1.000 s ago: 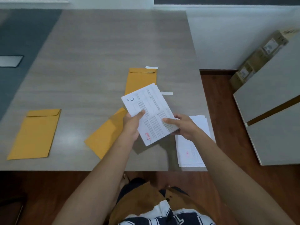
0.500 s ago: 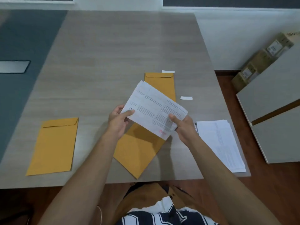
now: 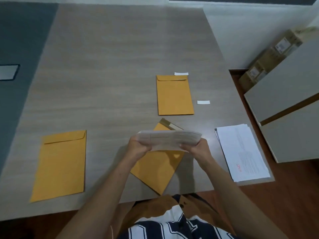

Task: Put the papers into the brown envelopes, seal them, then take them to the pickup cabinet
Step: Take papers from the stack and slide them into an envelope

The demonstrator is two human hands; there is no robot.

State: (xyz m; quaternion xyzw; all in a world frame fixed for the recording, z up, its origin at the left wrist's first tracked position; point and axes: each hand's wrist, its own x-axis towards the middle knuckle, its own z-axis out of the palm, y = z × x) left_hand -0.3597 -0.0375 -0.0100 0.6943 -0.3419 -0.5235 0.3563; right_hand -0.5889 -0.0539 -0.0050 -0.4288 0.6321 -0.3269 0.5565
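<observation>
Hands (image 3: 139, 145) (image 3: 198, 147) level, fingers of both clasping folded paper (image 3: 169, 139) above open envelope (image 3: 158, 168).

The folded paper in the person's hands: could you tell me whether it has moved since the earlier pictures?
Yes. The folded paper has tipped from face-up to nearly edge-on and sits nearer the person, clear of the far envelope, which it overlapped before.

A grey wood-grain table (image 3: 112, 66) carries three brown envelopes, left (image 3: 60, 163), centre (image 3: 158, 171) and far (image 3: 174, 95), two white strips (image 3: 181, 73) (image 3: 203, 102) and a paper stack (image 3: 241, 152) at right.
</observation>
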